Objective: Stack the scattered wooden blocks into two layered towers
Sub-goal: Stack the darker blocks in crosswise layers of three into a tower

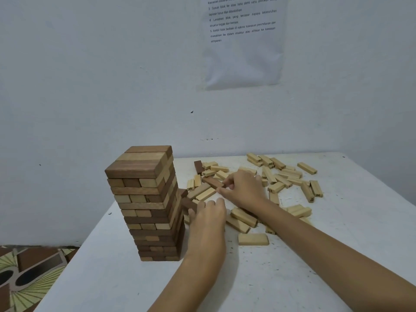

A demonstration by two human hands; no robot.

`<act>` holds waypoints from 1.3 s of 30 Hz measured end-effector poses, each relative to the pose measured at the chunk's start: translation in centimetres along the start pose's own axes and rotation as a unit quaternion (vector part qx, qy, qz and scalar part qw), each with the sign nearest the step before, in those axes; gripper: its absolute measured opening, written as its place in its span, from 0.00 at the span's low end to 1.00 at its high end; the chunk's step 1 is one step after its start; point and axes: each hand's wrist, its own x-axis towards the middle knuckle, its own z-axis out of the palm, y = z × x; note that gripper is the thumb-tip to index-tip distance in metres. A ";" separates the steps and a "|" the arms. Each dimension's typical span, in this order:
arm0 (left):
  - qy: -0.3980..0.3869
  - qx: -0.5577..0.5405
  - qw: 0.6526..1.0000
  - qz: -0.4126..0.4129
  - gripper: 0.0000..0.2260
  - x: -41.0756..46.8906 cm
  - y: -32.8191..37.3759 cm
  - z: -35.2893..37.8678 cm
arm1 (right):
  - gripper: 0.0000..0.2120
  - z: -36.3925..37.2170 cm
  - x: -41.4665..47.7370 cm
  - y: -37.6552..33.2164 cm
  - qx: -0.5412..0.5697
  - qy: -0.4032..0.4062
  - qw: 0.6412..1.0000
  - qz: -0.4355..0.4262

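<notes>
one tower (148,199) stands tall at the left of the surface (337,233), and no second tower is begun. many loose blocks (290,174) lie scattered to its right. the left grip (208,218) holds a dark block (188,204) beside the tower, and the right grip (242,190) pinches a brown block (212,183) in the pile.

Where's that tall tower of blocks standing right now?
In the head view, the tower stands on the left side of the table, just left of the left hand, with loose blocks scattered to its right.
</notes>
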 end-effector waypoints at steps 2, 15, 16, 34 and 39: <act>0.007 -0.039 0.999 -0.007 0.15 -0.1 0.0 -0.2 | 0.11 0.2 0.1 0.2 0.034 0.015 0.999 0.009; 0.202 -0.551 0.809 0.032 0.13 0.2 -0.2 0.5 | 0.16 -2.2 0.9 0.1 0.533 -0.017 0.842 0.081; 0.200 -0.578 0.791 0.019 0.12 0.2 -0.3 0.5 | 0.16 -2.2 0.9 0.0 0.517 -0.032 0.852 0.074; 0.037 -0.704 0.702 -0.096 0.09 -0.3 0.2 0.9 | 0.15 -0.3 4.5 -0.6 0.127 -0.224 0.939 -0.229; -0.039 -0.697 0.715 -0.050 0.09 -0.1 0.5 1.4 | 0.14 -0.4 4.0 0.1 0.133 -0.219 0.942 -0.218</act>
